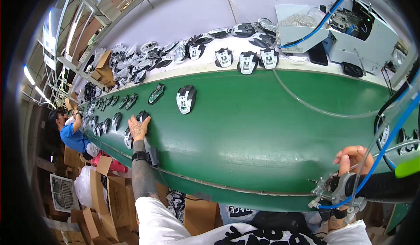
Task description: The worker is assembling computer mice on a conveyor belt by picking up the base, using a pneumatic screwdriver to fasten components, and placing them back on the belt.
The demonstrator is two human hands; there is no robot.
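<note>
My left hand point(139, 127) reaches out over the green conveyor belt point(245, 127), its fingers closed round a dark computer mouse shell point(142, 115). Beside its wrist lies another black-and-white mouse shell point(128, 138). My right hand point(355, 156) is at the right, fingers loosely bent and slightly apart; its palm is hidden behind an air-hose tool point(339, 190) with metal fittings and a black body. No part shows between those fingers. A mouse shell with a white inside point(186, 99) lies alone mid-belt, near one carrying a green circuit board point(156, 94).
Shells and boards line the belt's left, where a co-worker in blue point(73, 135) reaches in. A white shelf point(205, 65) behind holds many shells, a screw bin point(299, 26) and a feeder machine point(365, 35). Blue hoses point(393, 135) hang at right; cardboard boxes point(116, 197) stand below left.
</note>
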